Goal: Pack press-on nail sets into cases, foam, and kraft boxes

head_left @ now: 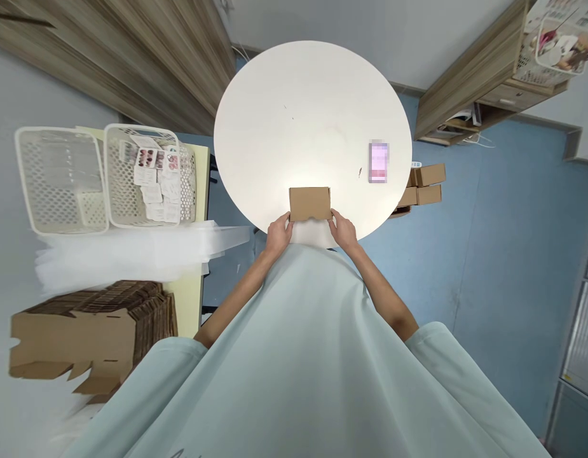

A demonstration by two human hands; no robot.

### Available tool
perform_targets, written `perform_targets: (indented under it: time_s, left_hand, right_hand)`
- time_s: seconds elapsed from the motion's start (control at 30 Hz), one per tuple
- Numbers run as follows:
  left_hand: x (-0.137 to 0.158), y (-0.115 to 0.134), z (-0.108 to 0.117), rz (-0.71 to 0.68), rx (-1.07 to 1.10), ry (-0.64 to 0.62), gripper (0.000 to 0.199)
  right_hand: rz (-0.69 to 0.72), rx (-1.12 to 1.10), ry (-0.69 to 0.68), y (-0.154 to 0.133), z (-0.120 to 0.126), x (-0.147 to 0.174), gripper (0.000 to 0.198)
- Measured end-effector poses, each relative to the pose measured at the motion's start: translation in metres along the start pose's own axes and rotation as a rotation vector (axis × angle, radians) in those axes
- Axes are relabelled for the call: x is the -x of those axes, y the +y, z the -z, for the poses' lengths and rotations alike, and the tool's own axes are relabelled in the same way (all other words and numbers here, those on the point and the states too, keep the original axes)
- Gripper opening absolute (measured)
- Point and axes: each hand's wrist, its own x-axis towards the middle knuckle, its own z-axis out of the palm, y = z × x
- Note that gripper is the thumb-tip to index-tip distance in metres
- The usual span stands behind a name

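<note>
A small brown cardboard box (309, 203) lies at the near edge of the round white table (294, 121), its lid side facing up and a notch in its near edge. My left hand (278, 234) grips the near left corner, thumb and fingers closed on it. On the opposite corner, my right hand (344, 229) pinches the box in the same way. Whatever is inside the box is hidden.
A phone (378, 161) lies on the table's right side. Folded boxes (430, 175) sit low beyond it. At left, a side table (201, 184) bears white baskets (141, 219), one holding cards, translucent bags (131, 254) and a stack of flattened cardboard boxes (84, 334).
</note>
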Motion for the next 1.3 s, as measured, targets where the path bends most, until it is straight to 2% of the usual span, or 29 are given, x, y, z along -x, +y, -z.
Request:
perform_targets:
  time_s: [0.23, 0.37, 0.53, 0.8, 0.93, 1.3]
  left_hand:
    - [-0.005, -0.013, -0.017, 0.091, -0.046, -0.073, 0.047]
    - [-0.008, -0.017, -0.024, 0.122, -0.006, -0.081, 0.053]
    - [-0.01, -0.02, -0.029, 0.149, 0.041, -0.071, 0.05]
    - [-0.016, -0.027, -0.039, 0.16, 0.025, -0.036, 0.054]
    - [-0.018, -0.028, -0.039, 0.154, -0.001, -0.055, 0.053]
    - [-0.02, -0.025, -0.039, 0.166, -0.017, 0.01, 0.046]
  right_hand:
    - [-0.119, 0.094, -0.095, 0.005, -0.013, 0.003, 0.046]
    - [-0.1, -0.025, -0.066, 0.01, -0.02, 0.004, 0.045]
    - [-0.1, -0.215, -0.017, 0.015, -0.026, 0.001, 0.043]
    - [-0.16, -0.278, 0.018, 0.023, -0.037, -0.006, 0.046]
    - [-0.166, -0.261, 0.029, 0.025, -0.04, -0.007, 0.047]
    - [-0.208, -0.149, 0.046, 0.023, -0.039, -0.011, 0.034]
